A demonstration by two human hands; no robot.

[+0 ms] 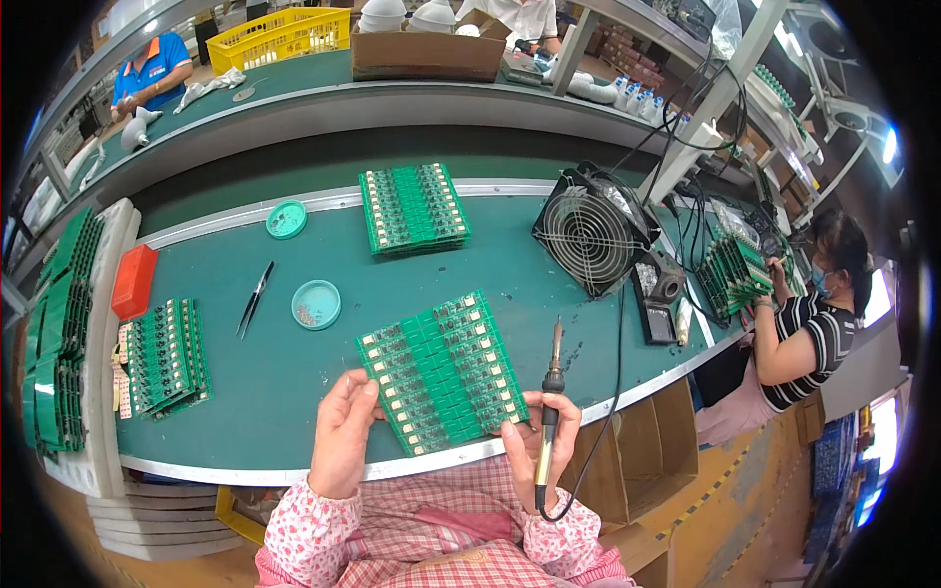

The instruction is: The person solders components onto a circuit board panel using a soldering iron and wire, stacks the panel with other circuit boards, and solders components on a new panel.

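Observation:
A green circuit board panel (441,370), with rows of small white parts, is held tilted above the near edge of the bench. My left hand (343,426) pinches its left edge between thumb and fingers. At the lower right corner, the thumb and fingers of my right hand (539,441) grip the same panel. That hand also holds a soldering iron (551,412), its tip pointing up and away from me and its black cord looping below. Beyond the panel lies a stack of similar boards (415,208). Another stack (167,358) sits at the left.
Tweezers (256,299) lie beside a round dish of small parts (317,305); a green lid-like dish (286,220) is farther back. A fan (588,230) and a soldering stand (659,294) stand right. At left are a red box (134,281) and racked boards (64,333). A co-worker (794,333) handles boards.

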